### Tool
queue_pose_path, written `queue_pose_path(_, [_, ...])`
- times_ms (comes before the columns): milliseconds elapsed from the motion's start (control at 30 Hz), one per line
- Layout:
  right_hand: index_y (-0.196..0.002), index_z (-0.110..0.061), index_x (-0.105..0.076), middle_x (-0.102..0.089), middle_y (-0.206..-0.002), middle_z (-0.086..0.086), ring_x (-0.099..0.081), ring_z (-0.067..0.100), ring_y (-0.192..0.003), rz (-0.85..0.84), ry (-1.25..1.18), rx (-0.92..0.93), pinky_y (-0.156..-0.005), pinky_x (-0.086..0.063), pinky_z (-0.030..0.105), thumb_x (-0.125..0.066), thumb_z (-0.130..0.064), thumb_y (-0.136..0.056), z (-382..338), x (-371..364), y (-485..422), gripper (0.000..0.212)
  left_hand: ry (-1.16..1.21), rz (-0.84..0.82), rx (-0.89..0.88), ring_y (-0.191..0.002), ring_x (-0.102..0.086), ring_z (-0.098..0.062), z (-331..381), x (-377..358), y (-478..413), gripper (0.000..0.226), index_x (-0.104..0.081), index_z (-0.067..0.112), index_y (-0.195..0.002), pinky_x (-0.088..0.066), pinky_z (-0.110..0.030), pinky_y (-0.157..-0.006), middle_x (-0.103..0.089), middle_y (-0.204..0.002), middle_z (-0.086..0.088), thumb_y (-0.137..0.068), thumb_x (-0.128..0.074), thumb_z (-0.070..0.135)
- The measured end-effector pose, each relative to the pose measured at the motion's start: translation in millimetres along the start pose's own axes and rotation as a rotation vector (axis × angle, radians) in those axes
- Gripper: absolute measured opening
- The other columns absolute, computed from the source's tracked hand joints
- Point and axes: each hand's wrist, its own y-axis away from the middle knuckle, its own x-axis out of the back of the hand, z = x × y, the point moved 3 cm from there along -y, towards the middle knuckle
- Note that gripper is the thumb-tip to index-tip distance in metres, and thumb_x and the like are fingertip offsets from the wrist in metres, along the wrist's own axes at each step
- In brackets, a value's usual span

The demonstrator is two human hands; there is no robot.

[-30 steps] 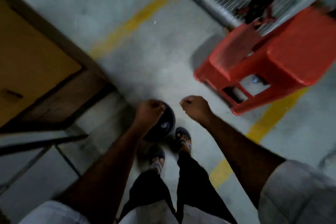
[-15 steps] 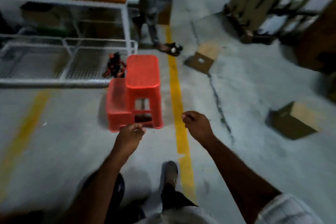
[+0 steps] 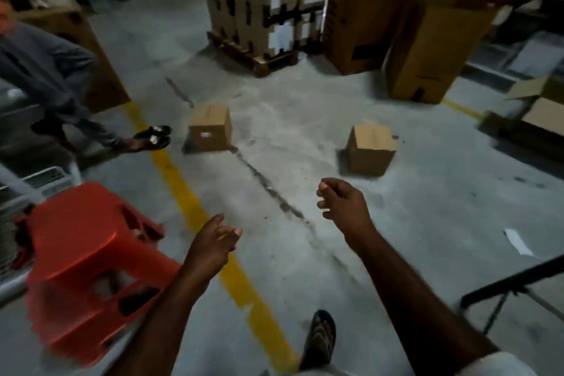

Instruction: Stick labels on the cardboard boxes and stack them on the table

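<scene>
Two small cardboard boxes stand on the concrete floor ahead. The left box [image 3: 210,128] carries a white label on its near side. The right box [image 3: 370,149] shows no label on the faces I can see. My left hand [image 3: 213,243] hangs in the air at lower centre, fingers loose and holding nothing. My right hand [image 3: 343,203] is raised a little further forward, fingers loosely curled and holding nothing, short of the right box. Both hands are well apart from the boxes.
A red plastic stool [image 3: 88,259] stands at my lower left beside a yellow floor line [image 3: 183,189]. Another person [image 3: 61,82] is at the left. A pallet of stacked cartons [image 3: 268,3] and tall cartons [image 3: 427,49] stand behind. A black stand [image 3: 512,287] is at lower right.
My view has swung up and to the right, from the stool to the two boxes. Both fists have loosened into relaxed hands. The stool now sits at my left.
</scene>
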Motion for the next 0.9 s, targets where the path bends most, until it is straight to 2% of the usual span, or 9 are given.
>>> queue_pose_path(100, [-0.118,-0.016,-0.066,-0.07,-0.094,0.0,-0.069,0.016,-0.083,0.073,0.064,-0.039,-0.079,-0.054,0.037,-0.062,-0.029,-0.096,11.5,65.1,-52.1,0.026,-0.01,-0.089,-0.012,-0.084,-0.063,-0.02,32.5,-79.0,-42.4,0.046,-0.047,0.016,-0.139,-0.044,-0.029,-0.063,-0.061,-0.119,-0.004,-0.096,-0.063,0.02])
queue_pose_path(233, [-0.125,-0.019,-0.063,-0.069,-0.11,0.004,-0.067,0.023,-0.1,0.15,0.116,-0.101,-0.092,-0.054,0.047,-0.064,-0.037,-0.094,27.9,151.5,-115.9,0.036,-0.028,-0.225,0.0,-0.088,-0.063,-0.019,78.1,-186.1,-82.5,0.039,-0.049,0.022,-0.133,-0.047,-0.028,-0.066,-0.062,-0.114,0.001,-0.096,-0.063,0.021])
queue_pose_path(333, [-0.126,-0.021,-0.062,-0.069,-0.115,0.005,-0.066,0.025,-0.105,0.223,0.128,-0.144,-0.094,-0.053,0.05,-0.064,-0.038,-0.092,39.2,205.9,-153.6,0.038,-0.078,-0.319,0.012,-0.092,-0.064,-0.022,104.8,-252.8,-107.1,0.039,-0.051,0.018,-0.132,-0.048,-0.031,-0.071,-0.061,-0.103,0.007,-0.096,-0.063,0.021])
queue_pose_path(500, [-0.133,-0.017,-0.058,-0.067,-0.115,0.005,-0.066,0.025,-0.101,0.3,0.099,-0.235,-0.094,-0.054,0.049,-0.064,-0.035,-0.094,57.6,265.2,-204.5,0.043,-0.186,-0.431,0.043,-0.098,-0.068,-0.023,132.8,-331.0,-155.1,0.048,-0.047,0.019,-0.14,-0.053,-0.042,-0.087,-0.064,-0.109,0.005,-0.096,-0.063,0.026])
queue_pose_path(633, [-0.134,-0.02,-0.056,-0.066,-0.117,0.004,-0.064,0.026,-0.106,0.305,0.078,-0.294,-0.091,-0.054,0.047,-0.063,-0.04,-0.093,67.9,292.5,-258.8,0.047,-0.239,-0.476,0.091,-0.099,-0.068,-0.026,150.3,-390.1,-210.5,0.053,-0.044,0.019,-0.144,-0.053,-0.039,-0.083,-0.064,-0.114,-0.001,-0.096,-0.065,0.027])
queue_pose_path(767, [-0.134,-0.02,-0.056,-0.067,-0.117,0.006,-0.064,0.028,-0.107,0.332,0.122,-0.304,-0.095,-0.053,0.051,-0.062,-0.049,-0.085,64.3,320.3,-343.9,0.057,-0.283,-0.545,0.093,-0.101,-0.067,-0.026,176.5,-464.6,-281.5,0.055,-0.041,0.018,-0.146,-0.053,-0.045,-0.09,-0.061,-0.12,-0.005,-0.096,-0.063,0.029])
queue_pose_path(900, [-0.132,-0.016,-0.058,-0.068,-0.116,0.01,-0.065,0.027,-0.104,0.285,0.218,-0.376,-0.09,-0.052,0.046,-0.065,-0.045,-0.09,72.9,348.2,-439.3,0.051,-0.374,-0.631,0.123,-0.101,-0.066,-0.023,200.4,-540.2,-369.1,0.053,-0.044,0.015,-0.144,-0.052,-0.044,-0.091,-0.06,-0.123,-0.007,-0.097,-0.062,0.033])
